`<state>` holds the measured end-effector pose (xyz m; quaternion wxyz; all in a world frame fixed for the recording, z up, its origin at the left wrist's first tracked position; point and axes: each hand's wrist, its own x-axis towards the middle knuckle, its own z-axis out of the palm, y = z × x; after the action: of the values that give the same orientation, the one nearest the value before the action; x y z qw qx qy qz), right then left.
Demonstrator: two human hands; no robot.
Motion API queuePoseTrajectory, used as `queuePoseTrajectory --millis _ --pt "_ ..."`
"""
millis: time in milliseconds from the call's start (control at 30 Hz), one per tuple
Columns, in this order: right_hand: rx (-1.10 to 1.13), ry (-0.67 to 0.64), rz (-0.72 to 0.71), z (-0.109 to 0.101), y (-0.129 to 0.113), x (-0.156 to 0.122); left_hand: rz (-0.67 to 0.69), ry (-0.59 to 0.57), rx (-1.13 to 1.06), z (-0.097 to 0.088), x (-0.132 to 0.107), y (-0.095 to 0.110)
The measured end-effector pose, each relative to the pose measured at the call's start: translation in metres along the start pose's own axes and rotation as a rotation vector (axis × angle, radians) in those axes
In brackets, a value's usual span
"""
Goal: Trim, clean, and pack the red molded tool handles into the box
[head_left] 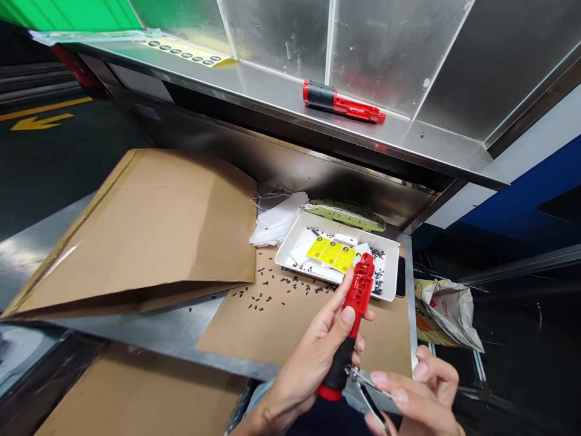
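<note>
My left hand (318, 345) is closed around a red and black plastic tool housing (361, 287), held tilted with its narrow red end up and its thicker black part toward me. The thumb lies along the red part. In my right hand (420, 390) are small silver metal pliers (362, 383), gripped by the handles. Their jaws meet the side of the black section; whether they bite on anything there is too small to tell. Just beyond the housing stands a white tray (290, 264) with yellow labels (331, 254) and small black pieces (377, 281).
A similar red and black housing (333, 100) lies on the metal shelf (254, 82), along with a yellow sticker sheet (181, 52). A large cardboard box (181, 224) is at left. Loose black bits (261, 300) dot the cardboard sheet (254, 333). White tags (279, 221) lie behind.
</note>
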<state>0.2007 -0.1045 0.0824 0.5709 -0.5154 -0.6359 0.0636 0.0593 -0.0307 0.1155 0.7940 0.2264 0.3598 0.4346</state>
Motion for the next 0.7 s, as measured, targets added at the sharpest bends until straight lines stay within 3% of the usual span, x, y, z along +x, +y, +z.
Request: queuePoseTrajectory --millis 333,500,700 --pt "-0.074 -0.101 -0.252 -0.002 0.016 0.008 -0.022 0.035 0.023 0.005 -0.005 0.005" --pt "-0.054 -0.051 -0.099 0.006 0.003 0.004 -0.018 0.033 0.012 0.005 -0.004 0.004" --pt "-0.028 -0.042 -0.069 0.010 -0.006 0.006 -0.032 0.024 0.015 0.002 -0.002 0.002"
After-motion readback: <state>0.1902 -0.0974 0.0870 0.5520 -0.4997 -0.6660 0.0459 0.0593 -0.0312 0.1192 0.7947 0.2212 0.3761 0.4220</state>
